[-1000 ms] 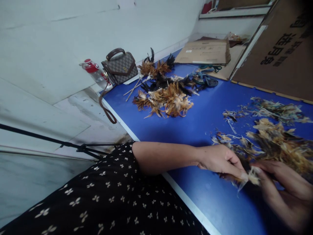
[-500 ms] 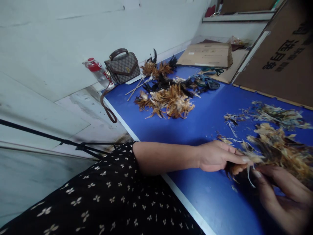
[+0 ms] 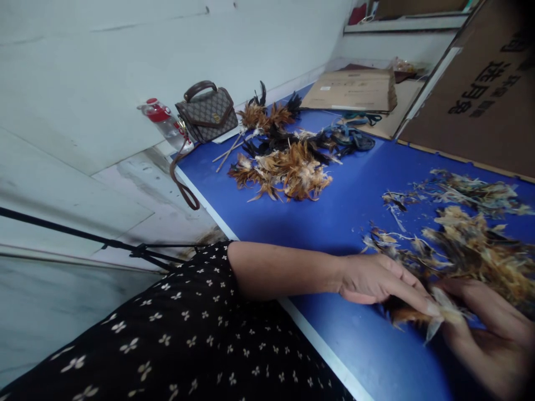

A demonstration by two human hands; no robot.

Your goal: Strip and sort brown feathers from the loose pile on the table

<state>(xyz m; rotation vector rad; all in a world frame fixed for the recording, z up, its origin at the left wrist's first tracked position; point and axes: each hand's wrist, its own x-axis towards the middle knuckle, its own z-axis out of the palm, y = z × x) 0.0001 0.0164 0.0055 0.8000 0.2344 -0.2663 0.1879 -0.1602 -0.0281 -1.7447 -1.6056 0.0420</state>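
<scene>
My left hand lies low on the blue table, its fingers pinched on a small bunch of brown and pale feathers. My right hand meets it from the right, fingers closed on the same bunch's tips. Behind both hands spreads a loose pile of tan and dark feathers. My forearm rests along the table's near edge.
Farther back lie finished feather bundles, thin sticks, a patterned handbag, a red-capped bottle, blue cord. Flat cardboard boxes and a large upright carton bound the far right.
Both hands have dropped slightly toward the near edge with the feather bunch, and my left fingers have stretched further right along it.
</scene>
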